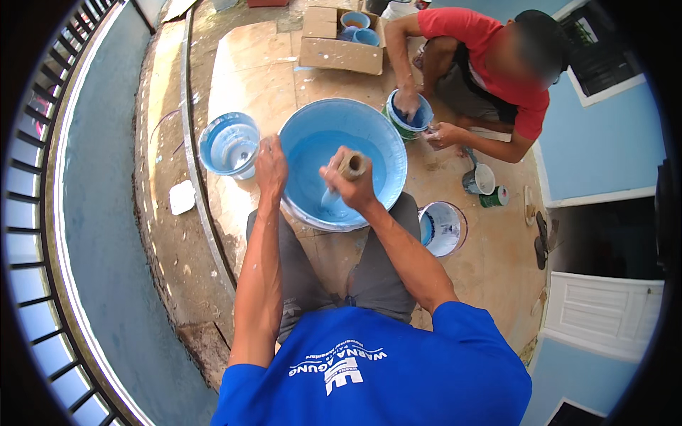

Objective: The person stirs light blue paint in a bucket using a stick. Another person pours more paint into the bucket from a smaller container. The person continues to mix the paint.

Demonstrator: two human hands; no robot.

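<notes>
A large round tub [387, 131] of light blue paint [312, 153] stands between my knees. My left hand [271, 169] is closed on the tub's left rim. Over the paint, my right hand [348, 181] is wrapped round a thick stick [353, 165]. Its hollow, tube-like top end points up, and a blue-smeared lower part shows below my fist. The stick's tip is hard to make out. Just left of my left hand sits a smaller blue-stained bucket [220, 145], its inside coated with pale paint.
A person in a red shirt [476, 35] crouches at the upper right, one hand inside a green-and-white pail [394, 117]. A cardboard box [341, 60] holds blue containers. A white bucket [447, 227] stands by my right knee. A metal strip [188, 106] crosses the floor at left.
</notes>
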